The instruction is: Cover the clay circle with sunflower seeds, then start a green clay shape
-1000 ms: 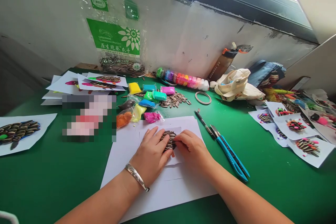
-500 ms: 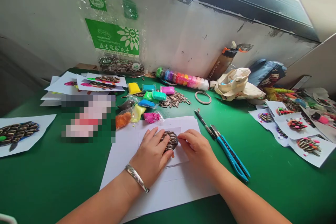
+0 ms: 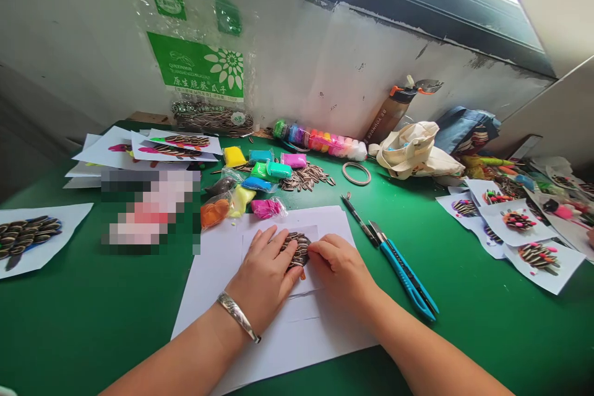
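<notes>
My left hand (image 3: 263, 272), with a silver bangle at the wrist, lies with fingers spread across the left part of a small figure covered in striped sunflower seeds (image 3: 301, 249). The figure has a dark right edge and a small orange bit at its lower side. It sits on a small white sheet (image 3: 306, 288) atop larger white paper (image 3: 273, 352). My right hand (image 3: 346, 269) is closed in a pinch at the figure's right edge. Whatever lies between those fingertips is hidden.
Right of the paper lie a pen (image 3: 359, 219) and a blue craft knife (image 3: 408, 278). Behind are bagged clay pieces (image 3: 257, 184), loose sunflower seeds (image 3: 309, 178) and a tape ring (image 3: 356, 174). Seed-decorated sheets (image 3: 538, 260) lie at right, others (image 3: 32, 238) at left.
The camera view has shifted slightly. My right fingertips stay at the figure's right edge, curled in a little more. My left hand keeps its place on the seeds.
</notes>
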Motion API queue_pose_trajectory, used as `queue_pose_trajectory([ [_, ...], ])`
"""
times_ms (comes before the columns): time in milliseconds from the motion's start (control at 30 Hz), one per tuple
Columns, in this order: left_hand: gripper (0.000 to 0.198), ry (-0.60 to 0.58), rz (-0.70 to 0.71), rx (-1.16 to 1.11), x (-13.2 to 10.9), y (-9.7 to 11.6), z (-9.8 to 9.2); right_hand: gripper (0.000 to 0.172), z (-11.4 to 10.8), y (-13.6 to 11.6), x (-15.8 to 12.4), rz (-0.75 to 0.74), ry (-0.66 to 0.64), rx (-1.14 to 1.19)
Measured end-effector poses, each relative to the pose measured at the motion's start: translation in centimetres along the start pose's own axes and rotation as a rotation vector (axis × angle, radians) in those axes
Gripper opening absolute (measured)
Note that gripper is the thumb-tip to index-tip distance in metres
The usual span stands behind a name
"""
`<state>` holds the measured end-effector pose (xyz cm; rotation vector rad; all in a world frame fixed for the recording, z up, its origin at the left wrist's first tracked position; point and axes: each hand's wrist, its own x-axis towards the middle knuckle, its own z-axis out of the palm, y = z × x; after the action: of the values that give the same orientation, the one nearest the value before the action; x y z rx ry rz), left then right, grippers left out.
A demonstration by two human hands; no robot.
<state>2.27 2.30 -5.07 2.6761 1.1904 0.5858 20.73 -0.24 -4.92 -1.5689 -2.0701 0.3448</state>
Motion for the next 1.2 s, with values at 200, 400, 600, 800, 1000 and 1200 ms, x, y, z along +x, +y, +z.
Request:
queue_pose_trajectory([
  [200, 0.037, 0.005, -0.017, -0.056, 0.0, 0.0, 0.0, 0.018, -3.6, 2.9, 2.1, 0.073, 0.102, -0.037],
  [400, 0.041, 0.002, -0.043, -0.091, 0.0, -0.1, -0.3, 0.031, -7.1, 9.2, 7.5, 0.338, 0.094, -0.316],
  [600, 0.040, 0.002, -0.063, -0.097, -0.1, -0.1, -0.3, 0.025, -5.7, 11.6, 8.9, 0.302, -0.085, -0.403],
  [800, 0.041, 0.004, -0.063, -0.095, -0.1, 0.0, -0.2, 0.028, -5.7, 12.0, 9.4, 0.323, -0.151, -0.456],
  [1000, 0.040, 0.011, -0.051, -0.096, 0.0, 0.0, -0.3, 0.023, -6.1, 12.2, 10.1, 0.322, -0.221, -0.474],
  [1200, 0.041, 0.002, -0.054, -0.092, 0.0, 0.0, -0.4, 0.028, -6.0, 11.9, 10.5, 0.302, -0.226, -0.460],
])
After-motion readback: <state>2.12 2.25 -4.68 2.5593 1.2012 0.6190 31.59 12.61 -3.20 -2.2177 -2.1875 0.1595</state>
